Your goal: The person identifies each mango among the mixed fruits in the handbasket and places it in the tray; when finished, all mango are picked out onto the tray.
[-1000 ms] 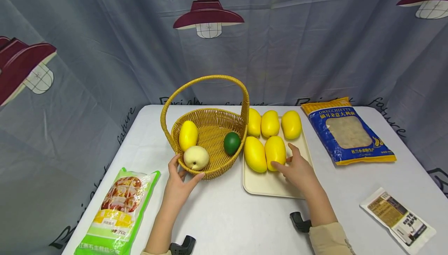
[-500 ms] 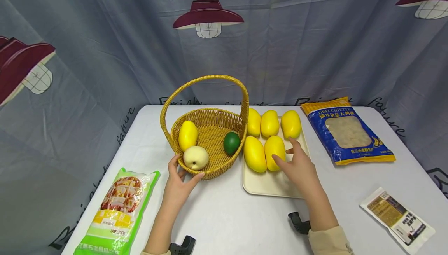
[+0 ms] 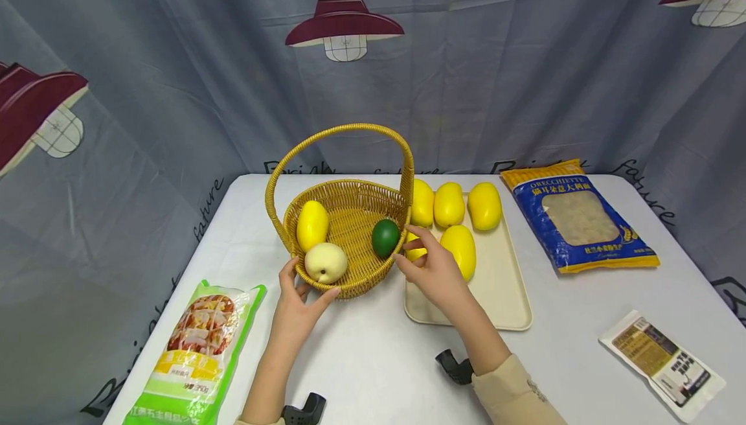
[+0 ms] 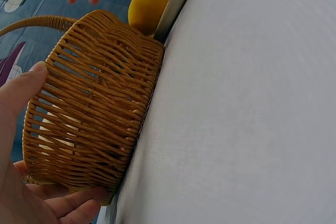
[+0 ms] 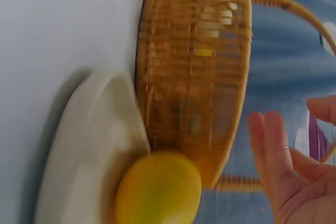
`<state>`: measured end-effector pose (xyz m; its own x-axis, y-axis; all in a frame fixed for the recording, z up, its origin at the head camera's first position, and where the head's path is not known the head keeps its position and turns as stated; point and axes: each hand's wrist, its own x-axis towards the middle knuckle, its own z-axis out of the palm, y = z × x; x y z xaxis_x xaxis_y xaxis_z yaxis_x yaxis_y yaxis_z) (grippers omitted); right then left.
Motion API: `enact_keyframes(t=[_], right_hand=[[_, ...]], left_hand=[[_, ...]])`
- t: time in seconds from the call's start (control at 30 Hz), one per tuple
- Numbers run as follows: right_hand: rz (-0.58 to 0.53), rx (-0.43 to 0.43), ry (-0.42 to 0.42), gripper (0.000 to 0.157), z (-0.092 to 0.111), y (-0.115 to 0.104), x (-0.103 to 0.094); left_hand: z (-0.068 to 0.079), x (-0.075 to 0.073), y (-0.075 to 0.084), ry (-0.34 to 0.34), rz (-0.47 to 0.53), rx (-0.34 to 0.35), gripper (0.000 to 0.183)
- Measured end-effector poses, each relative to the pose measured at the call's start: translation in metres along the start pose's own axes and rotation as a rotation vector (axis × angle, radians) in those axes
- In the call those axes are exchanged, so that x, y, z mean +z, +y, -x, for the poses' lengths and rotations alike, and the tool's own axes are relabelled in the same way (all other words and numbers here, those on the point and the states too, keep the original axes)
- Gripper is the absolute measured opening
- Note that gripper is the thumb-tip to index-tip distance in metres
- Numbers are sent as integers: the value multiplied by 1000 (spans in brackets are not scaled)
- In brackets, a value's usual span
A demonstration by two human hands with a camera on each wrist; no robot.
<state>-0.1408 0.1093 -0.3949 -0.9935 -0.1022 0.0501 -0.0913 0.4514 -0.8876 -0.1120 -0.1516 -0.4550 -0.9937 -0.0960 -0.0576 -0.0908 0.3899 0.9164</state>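
Observation:
My left hand (image 3: pixel 297 318) holds the near left side of a golden wicker basket (image 3: pixel 364 287) with a tall arched handle; in the left wrist view its thumb lies on the rim and its fingers bend round the wall. Inside are a yellow fruit (image 3: pixel 313 225), a pale round pear (image 3: pixel 326 263) and a dark green fruit (image 3: pixel 386 238). Beside the basket's right rim is my right hand (image 3: pixel 438 275), fingers apart and holding nothing. It partly covers a yellow mango (image 3: pixel 415 254) on a cream tray (image 3: pixel 501 295). Another mango (image 3: pixel 459 250) lies just right of it.
Three more mangoes (image 3: pixel 449 206) line the tray's back. A blue pasta bag (image 3: pixel 577 218) lies at the back right, a small white-and-brown packet (image 3: pixel 661 365) at the front right. At left rests a green food bag (image 3: pixel 198 354). A grey curtain (image 3: pixel 466 88) hangs behind.
My right hand has moved left from the front right mango to the basket's right rim. The mangoes stay in place, and my left hand stays on the basket.

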Motion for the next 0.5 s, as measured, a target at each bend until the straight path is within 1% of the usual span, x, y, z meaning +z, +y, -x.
enact_keyframes(t=[0.1,0.2,0.33,0.43,0.5], right_hand=[[-22,-52,-29,55,-11,-11,14],[-6,-67,-57,54,-23,-19,29],[63,-50,-112,57,-39,-27,46],[125,-28,-148,61,-51,-28,57],[146,-12,-164,64,-58,-29,63]], left_hand=[[0,0,1,1,3,0,105],[0,0,1,1,6,5,104],[0,0,1,4,9,14,103],[0,1,0,7,11,19,103],[0,1,-1,9,12,21,102]])
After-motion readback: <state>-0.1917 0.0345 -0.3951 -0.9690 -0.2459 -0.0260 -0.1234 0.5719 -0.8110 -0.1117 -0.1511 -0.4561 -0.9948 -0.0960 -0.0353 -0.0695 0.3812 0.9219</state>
